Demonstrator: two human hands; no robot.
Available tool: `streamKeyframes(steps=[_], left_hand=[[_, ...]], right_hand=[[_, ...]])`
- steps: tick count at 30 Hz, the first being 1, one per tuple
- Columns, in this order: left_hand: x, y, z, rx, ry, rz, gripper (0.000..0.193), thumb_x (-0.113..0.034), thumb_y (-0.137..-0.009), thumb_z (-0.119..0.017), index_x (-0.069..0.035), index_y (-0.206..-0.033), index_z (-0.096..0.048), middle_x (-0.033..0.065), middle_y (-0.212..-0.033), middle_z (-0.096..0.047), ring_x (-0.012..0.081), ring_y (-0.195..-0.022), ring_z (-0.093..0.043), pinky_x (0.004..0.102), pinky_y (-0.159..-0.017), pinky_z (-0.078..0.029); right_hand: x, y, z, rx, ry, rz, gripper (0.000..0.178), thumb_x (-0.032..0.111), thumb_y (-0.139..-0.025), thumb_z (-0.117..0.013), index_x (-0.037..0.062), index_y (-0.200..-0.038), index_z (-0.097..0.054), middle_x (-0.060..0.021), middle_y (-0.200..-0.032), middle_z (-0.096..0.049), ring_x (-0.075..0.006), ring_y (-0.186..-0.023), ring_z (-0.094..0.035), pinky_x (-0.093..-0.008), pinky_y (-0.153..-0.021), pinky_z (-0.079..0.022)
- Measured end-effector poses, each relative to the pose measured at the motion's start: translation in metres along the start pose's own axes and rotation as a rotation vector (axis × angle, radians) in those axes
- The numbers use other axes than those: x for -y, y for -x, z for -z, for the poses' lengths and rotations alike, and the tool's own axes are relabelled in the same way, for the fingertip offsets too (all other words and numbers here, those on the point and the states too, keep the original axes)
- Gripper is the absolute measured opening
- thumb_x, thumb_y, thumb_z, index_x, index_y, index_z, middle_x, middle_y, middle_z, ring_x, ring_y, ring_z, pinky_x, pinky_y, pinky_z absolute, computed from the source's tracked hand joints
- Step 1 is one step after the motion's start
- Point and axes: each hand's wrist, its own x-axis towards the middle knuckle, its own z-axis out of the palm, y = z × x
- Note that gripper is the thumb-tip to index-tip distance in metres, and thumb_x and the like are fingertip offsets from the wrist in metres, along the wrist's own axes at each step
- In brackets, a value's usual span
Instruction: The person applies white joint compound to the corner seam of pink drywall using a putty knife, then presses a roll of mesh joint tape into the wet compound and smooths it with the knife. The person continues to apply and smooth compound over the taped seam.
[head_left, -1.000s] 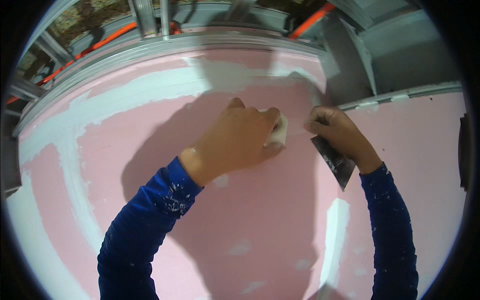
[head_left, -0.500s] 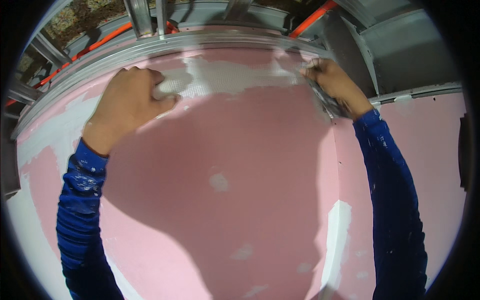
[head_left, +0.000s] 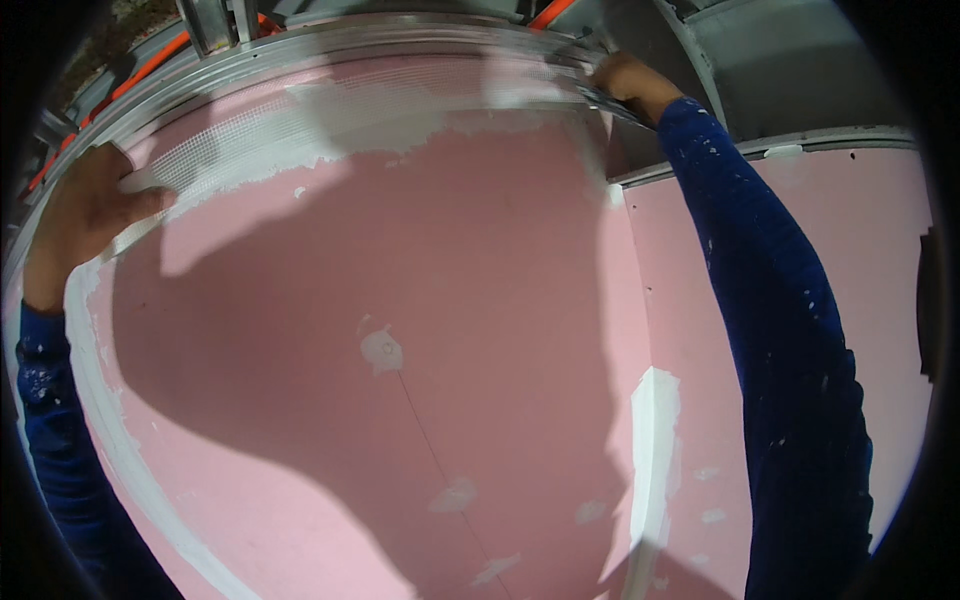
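Note:
A strip of white mesh joint tape (head_left: 240, 140) runs along the upper edge of a pink drywall board (head_left: 480, 260), over a band of pale joint compound. At the far left, my left hand (head_left: 85, 220) is closed on the tape, its thumb along the lower edge; its other fingers are partly hidden. My right hand (head_left: 635, 82) is at the strip's right end, by the board's upper right corner. It grips a putty knife (head_left: 618, 108) with a dark metal blade. Whether those fingers also pinch the tape end is hidden.
Metal framing track (head_left: 400, 38) borders the board's top, with studs and an orange conduit (head_left: 140, 78) behind it. A second pink panel (head_left: 780, 260) meets the board at right, beside a white compound-covered corner strip (head_left: 652, 450). Compound patches dot the board.
My left hand has moved left and slightly down, and a longer stretch of mesh tape now shows between my hands. The right hand sits higher and farther left in the view, which has shifted.

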Motion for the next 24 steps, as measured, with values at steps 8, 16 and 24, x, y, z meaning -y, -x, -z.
streamKeyframes(steps=[8, 16, 24], left_hand=[[0.002, -0.038, -0.029, -0.18, -0.061, -0.058, 0.063, -0.058, -0.081, -0.078, 0.002, -0.088, -0.062, 0.019, -0.081, -0.063, 0.0322, -0.075, -0.063, 0.0422, -0.071, -0.05], [-0.026, -0.047, -0.025, -0.375, -0.209, -0.149, 0.051, -0.047, -0.084, -0.079, 0.001, -0.089, -0.061, 0.0178, -0.085, -0.062, 0.0333, -0.078, -0.062, 0.0445, -0.072, -0.048], [-0.042, -0.054, -0.023, -0.206, -0.302, -0.014, 0.042, -0.039, -0.087, -0.074, 0.0, -0.102, -0.07, 0.0208, -0.102, -0.072, 0.038, -0.095, -0.071, 0.0465, -0.085, -0.056]], right_hand=[[-0.021, -0.008, -0.042, 0.016, 0.005, -0.466, 0.038, 0.031, -0.077, -0.069, 0.0008, -0.099, -0.076, -0.0265, -0.108, -0.07, -0.0419, -0.105, -0.067, -0.0466, -0.091, -0.052], [0.008, 0.003, -0.045, 0.009, -0.107, -0.552, 0.04, 0.038, -0.079, -0.072, 0.0032, -0.098, -0.078, -0.0229, -0.109, -0.072, -0.0362, -0.104, -0.07, -0.0423, -0.093, -0.053], [0.004, -0.009, -0.06, -0.001, -0.145, -0.56, 0.044, 0.039, -0.077, -0.074, 0.0006, -0.098, -0.077, -0.0235, -0.11, -0.072, -0.0359, -0.106, -0.07, -0.0413, -0.094, -0.053]])
